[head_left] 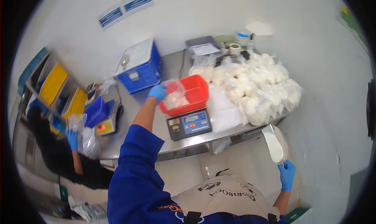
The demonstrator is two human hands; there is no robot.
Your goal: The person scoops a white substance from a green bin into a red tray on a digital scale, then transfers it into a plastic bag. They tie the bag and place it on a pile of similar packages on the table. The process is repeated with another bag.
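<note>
Blue gloves cover both of my hands. My left hand (158, 92) is closed on the rim of a clear plastic bag (175, 100) with some white powder in its bottom. That bag rests in a red plastic tub (197, 91), which sits on a dark digital scale (189, 124) near the table's front edge. Off to the right, beyond the table edge, my right hand (287, 175) grips the handle of a metal scoop (275, 144) loaded with white powder. Beside the tub lies a stack of flat clear bags (223, 109).
Many filled bags of white powder (254, 85) crowd the steel table's right side. A blue lidded bin (139, 67) and a grey tray (203, 47) stand behind. At left, a co-worker's gloved hand (72, 139) handles bags beside another scale (106, 126) with a blue tub (96, 111).
</note>
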